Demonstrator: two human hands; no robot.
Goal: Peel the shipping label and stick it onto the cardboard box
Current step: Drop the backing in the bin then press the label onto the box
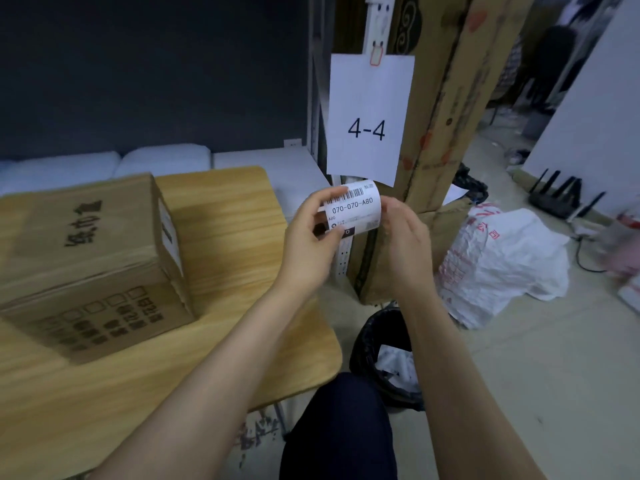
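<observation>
I hold the shipping label (353, 211) up between both hands, left hand (311, 237) pinching its edge, right hand (401, 237) gripping the opposite side, probably to start the peel. The cardboard box (86, 265) waits on the desk (242, 237), near enough for sticking.

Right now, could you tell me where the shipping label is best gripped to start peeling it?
Probably at its right edge, coming in from the right. The shipping label is curled, printed face toward the camera, and the left hand already pinches its left and lower side. The right hand sits at the free right edge, where a thumb and fingertip could split off the backing.
</observation>
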